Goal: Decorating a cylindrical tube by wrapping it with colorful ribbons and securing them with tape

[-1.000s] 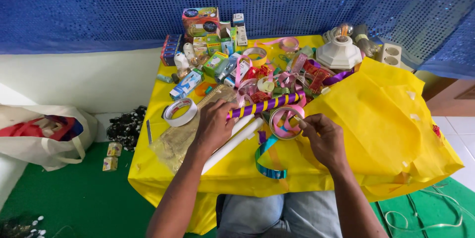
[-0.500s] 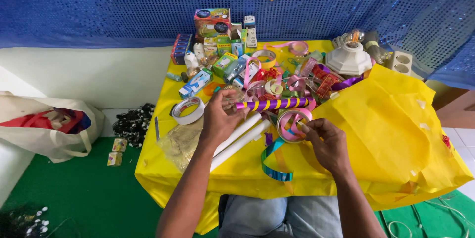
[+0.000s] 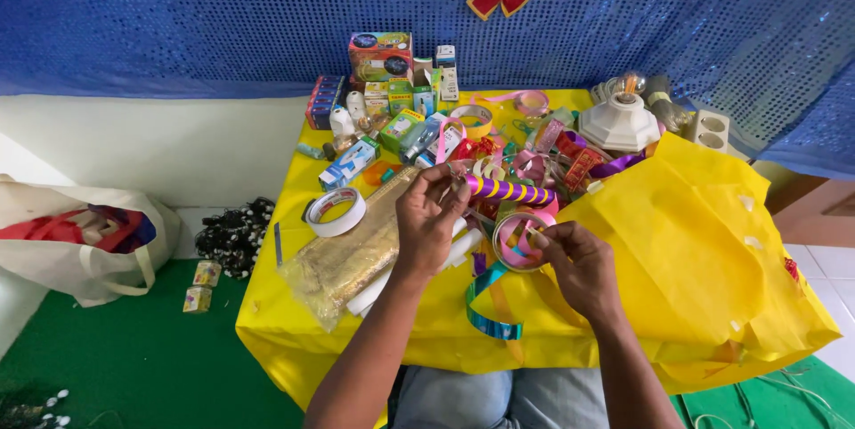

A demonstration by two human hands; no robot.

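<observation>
Fingertips [image 3: 541, 238] of the right hand [image 3: 579, 267] pinch the rim of a pink ribbon spool [image 3: 519, 240], held just above the yellow table [image 3: 294, 304] near the middle of its front edge, with a blue-and-gold ribbon strip [image 3: 488, 309] curling down from it towards that edge. Left hand [image 3: 429, 220] fingers close on a purple-and-yellow striped roll [image 3: 509, 189] just behind the spool, over a gold-wrapped packet [image 3: 347, 255]. A white tape roll [image 3: 335, 212] lies towards the left edge; a yellow bag [image 3: 695, 251] covers the right side.
</observation>
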